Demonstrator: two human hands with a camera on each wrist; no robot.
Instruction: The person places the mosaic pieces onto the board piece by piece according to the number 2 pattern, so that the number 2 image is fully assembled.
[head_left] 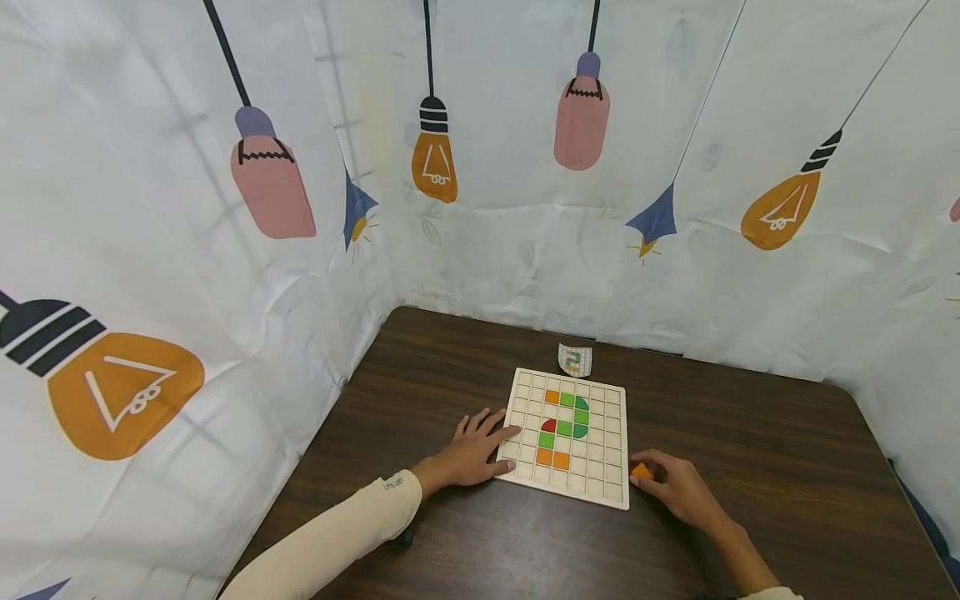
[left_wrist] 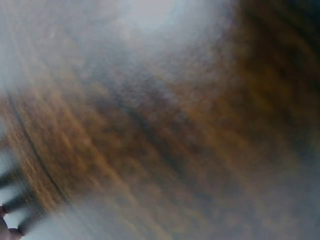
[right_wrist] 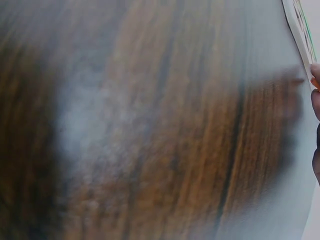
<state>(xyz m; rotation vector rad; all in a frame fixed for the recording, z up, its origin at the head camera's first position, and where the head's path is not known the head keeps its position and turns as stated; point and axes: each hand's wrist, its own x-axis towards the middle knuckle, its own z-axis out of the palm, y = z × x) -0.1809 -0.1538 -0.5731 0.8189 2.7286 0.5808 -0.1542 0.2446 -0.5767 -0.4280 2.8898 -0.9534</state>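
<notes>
A pale square grid board lies on the dark table, with orange, green and red tiles set in its cells. My left hand rests at the board's left edge, fingers spread and the thumb and a fingertip over its rim. Just off the right edge, my right hand pinches an orange tile between thumb and fingers. In the right wrist view, fingertips and a sliver of orange show beside the board's edge. Only a few fingertips appear at the left wrist view's lower corner.
A small card with a coloured grid pattern lies behind the board. The wood-grain table extends to both sides. White cloth printed with lamps hangs along its back and left. A small dark object sits under the left forearm.
</notes>
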